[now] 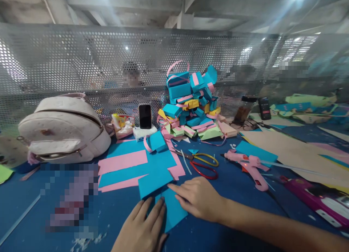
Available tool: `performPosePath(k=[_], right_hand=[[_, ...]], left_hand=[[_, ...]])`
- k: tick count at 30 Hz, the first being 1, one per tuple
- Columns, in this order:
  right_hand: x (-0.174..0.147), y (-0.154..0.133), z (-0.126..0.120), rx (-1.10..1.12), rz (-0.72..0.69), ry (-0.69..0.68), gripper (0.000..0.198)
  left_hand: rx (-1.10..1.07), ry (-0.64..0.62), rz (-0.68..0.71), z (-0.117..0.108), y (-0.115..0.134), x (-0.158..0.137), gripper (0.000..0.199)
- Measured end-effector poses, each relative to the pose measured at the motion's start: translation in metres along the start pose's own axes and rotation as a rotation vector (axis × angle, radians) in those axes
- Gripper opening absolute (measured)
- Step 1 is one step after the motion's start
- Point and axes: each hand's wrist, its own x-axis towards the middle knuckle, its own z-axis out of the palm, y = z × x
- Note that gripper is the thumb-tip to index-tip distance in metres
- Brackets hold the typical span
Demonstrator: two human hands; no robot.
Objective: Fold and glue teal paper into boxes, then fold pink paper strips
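Head view: I'm watching two bare hands working low over a blue table (215, 239), and I'm looking for weak spots.
Left hand: this hand (143, 224) is lying palm down, fingers long and slightly spread, on the blue paper (174, 208); an uneven push could be what skews it.
Right hand: this one (201, 199) is resting at the paper's right side, index finger reaching forward, the others curling under; I can't tell whether it's gripping anything.
Blue paper: it's sitting under and between the hands, its upper flap (154, 183) slanting; I can't tell whether that's a fold or a second piece. With only fingers visibly steadying it, slipping seems the likeliest fault.
Paper strips: the pink and blue strips (124, 162) are lying just beyond the flap, so a nudge could be shifting both.
Scissors: these (193, 158) are lying near the right fingers; a careless reach could catch them.
Glue gun: it's (247, 163) lying beyond the right forearm, its cord trailing close; a sweeping arm could drag it.
Paper pile: the stacked pieces (196, 123) are standing high; a table bump could topple them.
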Motion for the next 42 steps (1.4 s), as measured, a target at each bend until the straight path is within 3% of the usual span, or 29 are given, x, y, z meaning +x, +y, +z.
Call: performPosePath(k=[4,9,15,24,32,37,42], right_hand=[[0.005,-0.005,0.008,-0.229,0.020,-0.084,0.042],[0.015,-0.013,0.009,-0.272,0.116,-0.240,0.024],[0.022,-0.016,0.008,-0.280,0.180,-0.287,0.020],[0.020,-0.013,0.003,-0.257,0.156,-0.289,0.019],[0.017,-0.013,-0.001,-0.247,0.120,-0.292,0.032],[0.013,-0.017,-0.003,-0.218,0.053,-0.285,0.053],[0.012,-0.019,-0.004,-0.200,0.048,-0.288,0.056]], left_hand=[[-0.006,0.019,-0.007,0.001,0.001,0.001,0.038],[-0.030,-0.011,-0.028,-0.003,0.002,0.002,0.039],[-0.035,-0.017,-0.061,-0.004,0.006,0.002,0.038],[-0.036,0.020,-0.086,-0.002,0.009,0.001,0.038],[-0.023,0.018,-0.072,-0.002,0.008,0.001,0.038],[-0.025,0.016,-0.069,-0.002,0.007,0.001,0.038],[-0.038,0.029,-0.060,-0.003,0.006,0.001,0.037]])
